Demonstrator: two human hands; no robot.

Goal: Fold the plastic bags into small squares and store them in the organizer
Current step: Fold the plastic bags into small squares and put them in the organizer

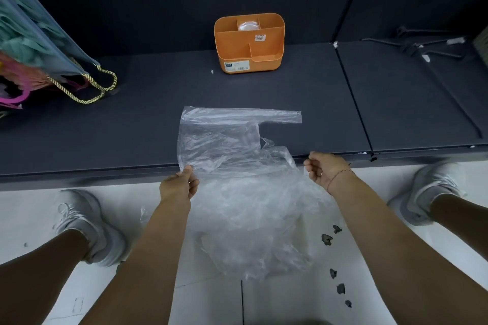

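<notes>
Head view looks down on a dark shelf [148,103] with an orange organizer [235,53] standing upright at its back. One rear compartment of the organizer, the middle one, holds a small pale folded bag [248,26]; the other compartments look bare as far as can be seen.

Well in front of the organizer, toward the person, a clear plastic bag [224,137] lies spread flat on the shelf, its two handles pointing to the organizer's right side. Its far edge rests on the shelf, while its near edge reaches the shelf's front lip.

The left hand [179,186] pinches the bag's near corner between the thumb and curled fingers, in front of the organizer and slightly to its left. The right hand [323,169], in front of the organizer and to its right, has its fingers curled in with the thumb against them, closed on the end of the nearer handle; the plastic is so clear there that the grip is only faintly seen.

Farther still from the organizer, on the white floor [290,298] between the forearms, sits a crumpled heap of clear bags [253,219], with a few dark scraps [327,239] just right of it.

Left of the organizer a gift bag [39,42] with gold rope handles [97,90] lies on the shelf. Right of the organizer lie black metal hooks [422,45]. White shoes [87,221] stand on the floor at both sides.
</notes>
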